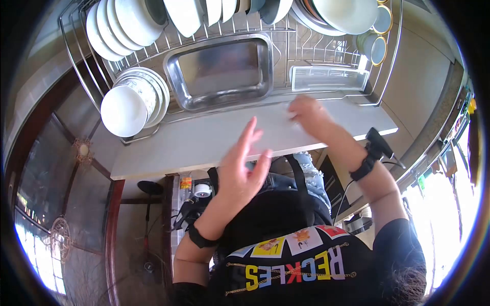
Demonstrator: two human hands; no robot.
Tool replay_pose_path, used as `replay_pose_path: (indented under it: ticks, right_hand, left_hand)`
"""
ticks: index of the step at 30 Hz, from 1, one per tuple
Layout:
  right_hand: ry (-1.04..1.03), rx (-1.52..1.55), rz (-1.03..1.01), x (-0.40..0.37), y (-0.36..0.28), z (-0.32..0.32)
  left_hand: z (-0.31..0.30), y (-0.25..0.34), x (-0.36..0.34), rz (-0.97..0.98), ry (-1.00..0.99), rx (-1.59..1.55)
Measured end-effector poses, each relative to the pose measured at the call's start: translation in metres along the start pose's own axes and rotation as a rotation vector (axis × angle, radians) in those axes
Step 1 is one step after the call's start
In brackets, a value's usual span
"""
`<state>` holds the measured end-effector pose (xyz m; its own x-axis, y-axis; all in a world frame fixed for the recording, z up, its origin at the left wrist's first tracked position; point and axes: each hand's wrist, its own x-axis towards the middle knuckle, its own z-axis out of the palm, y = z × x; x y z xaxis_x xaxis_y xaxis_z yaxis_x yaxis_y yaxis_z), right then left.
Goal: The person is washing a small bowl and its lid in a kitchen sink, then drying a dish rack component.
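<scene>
My left hand (241, 171) is raised in front of the pale counter (204, 140), fingers stretched out and thumb apart, with nothing in it. Over the counter's right part, my right hand (310, 116) is blurred, its fingers curled in; whatever they hold, if anything, cannot be made out. Just beyond that hand lies a clear plastic container (331, 79) in the wire dish rack (293, 30). A rectangular steel tray (219, 104) rests at the rack's middle front. To its left stand stacked white bowls and plates (124, 110).
Upright white plates (104, 33) and more bowls (184, 15) fill the rack's back row. Glasses with gold-coloured rims (378, 50) lie at its right end. A dark-framed glass door (56, 173) is on the left, and a bright window (434, 219) is on the right.
</scene>
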<state>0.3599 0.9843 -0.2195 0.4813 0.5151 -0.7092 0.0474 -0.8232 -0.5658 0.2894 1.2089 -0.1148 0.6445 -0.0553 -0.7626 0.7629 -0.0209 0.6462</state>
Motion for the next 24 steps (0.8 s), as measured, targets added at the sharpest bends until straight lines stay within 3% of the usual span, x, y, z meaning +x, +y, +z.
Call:
replay_pose_path:
  ticks: [1,2,4,6,9,12,16,24]
  right_hand:
    - [-0.019,-0.188,0.025,-0.002,0.022,-0.004]
    - [-0.034,-0.379,0.046,-0.003,0.045,-0.013]
    - [-0.117,-0.586,0.314,-0.007,0.088,-0.026]
    - [-0.136,-0.557,0.352,-0.008,0.086,-0.042]
    - [-0.160,-0.534,0.378,0.000,0.074,-0.034]
    - [-0.263,-0.605,0.242,0.029,0.029,-0.013]
    - [-0.279,-0.578,0.029,0.067,-0.054,0.031]
    - [-0.320,-0.406,-0.005,0.139,-0.194,0.123]
  left_hand:
    - [-0.010,-0.011,0.001,0.344,0.215,0.292]
    - [-0.023,-0.020,-0.001,0.439,0.329,0.466]
    - [-0.054,-0.033,-0.013,0.410,0.405,0.772]
    - [-0.079,-0.049,-0.029,0.286,0.435,0.989]
    - [-0.108,-0.071,-0.041,0.283,0.453,1.123]
    - [-0.125,-0.091,-0.042,0.261,0.568,1.035]
    - [-0.136,-0.099,-0.040,0.276,0.539,1.040]
    - [-0.186,-0.101,-0.056,0.319,0.523,1.022]
